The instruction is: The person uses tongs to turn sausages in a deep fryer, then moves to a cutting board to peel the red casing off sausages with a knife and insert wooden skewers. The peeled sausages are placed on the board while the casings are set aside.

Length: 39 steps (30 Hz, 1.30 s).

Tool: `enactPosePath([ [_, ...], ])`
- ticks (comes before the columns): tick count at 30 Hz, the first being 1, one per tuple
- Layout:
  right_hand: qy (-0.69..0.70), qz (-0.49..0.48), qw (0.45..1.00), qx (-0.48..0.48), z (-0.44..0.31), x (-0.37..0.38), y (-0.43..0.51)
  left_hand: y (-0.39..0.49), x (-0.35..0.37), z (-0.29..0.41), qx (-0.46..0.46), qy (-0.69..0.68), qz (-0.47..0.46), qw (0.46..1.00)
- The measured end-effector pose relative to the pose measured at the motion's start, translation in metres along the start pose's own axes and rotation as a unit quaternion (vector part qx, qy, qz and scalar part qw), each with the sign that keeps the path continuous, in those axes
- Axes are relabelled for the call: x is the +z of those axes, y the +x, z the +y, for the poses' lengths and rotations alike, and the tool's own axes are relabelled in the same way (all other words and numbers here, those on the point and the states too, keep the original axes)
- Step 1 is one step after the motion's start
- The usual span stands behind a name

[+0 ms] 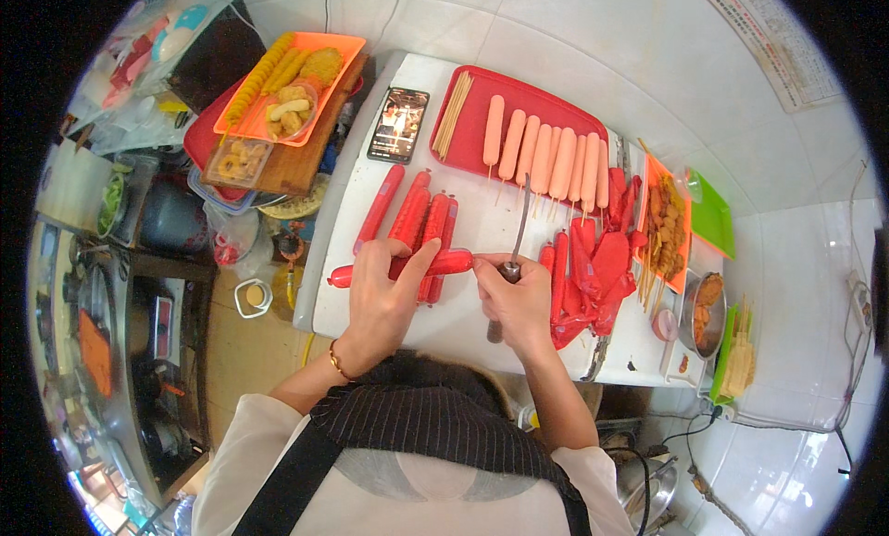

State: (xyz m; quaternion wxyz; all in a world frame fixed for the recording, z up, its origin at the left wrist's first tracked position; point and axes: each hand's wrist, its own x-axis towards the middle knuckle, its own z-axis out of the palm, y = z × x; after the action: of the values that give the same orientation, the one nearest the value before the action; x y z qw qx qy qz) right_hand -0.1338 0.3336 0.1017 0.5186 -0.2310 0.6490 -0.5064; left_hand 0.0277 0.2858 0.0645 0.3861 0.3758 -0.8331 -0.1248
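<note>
My left hand grips a sausage in red plastic casing, held crosswise above the white board. My right hand is closed around the dark handle of a knife, its narrow curved blade pointing away from me. The fingertips of that hand touch the sausage's right end. Several more red-cased sausages lie behind and under my left hand. To the right of my right hand is a heap of peeled red casings, with a few cased sausages along its left side.
A red tray at the back holds bamboo skewers and a row of skewered pink sausages. A lit phone lies left of it. Orange trays of fried food and skewers flank the board. A metal bowl stands right.
</note>
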Motion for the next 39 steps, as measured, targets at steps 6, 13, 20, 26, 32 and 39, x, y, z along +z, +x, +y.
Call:
enactPosePath([
  [6,-0.057,-0.001,0.998,-0.018,0.001,-0.004,0.0,-0.001,0.001,0.0,-0.002,-0.008,-0.004,1.0],
  [13,-0.117,0.006,0.991,-0.066,0.007,-0.006,0.001,-0.001,-0.001,0.002,-0.031,-0.038,-0.027,0.998],
  [20,-0.11,-0.049,0.989,-0.082,0.003,-0.01,0.008,0.002,-0.007,-0.003,-0.298,-0.366,-0.159,0.867],
  [26,-0.01,-0.166,0.986,0.003,-0.009,-0.01,0.018,0.009,-0.039,-0.015,-0.405,-0.616,-0.23,0.635],
  [32,-0.06,-0.195,0.978,-0.051,-0.003,0.002,0.075,0.002,-0.042,-0.024,-0.392,-0.687,-0.131,0.598],
  [39,-0.302,0.109,0.93,-0.178,0.02,0.05,0.259,-0.019,-0.045,-0.038,-0.403,-0.74,-0.124,0.524],
])
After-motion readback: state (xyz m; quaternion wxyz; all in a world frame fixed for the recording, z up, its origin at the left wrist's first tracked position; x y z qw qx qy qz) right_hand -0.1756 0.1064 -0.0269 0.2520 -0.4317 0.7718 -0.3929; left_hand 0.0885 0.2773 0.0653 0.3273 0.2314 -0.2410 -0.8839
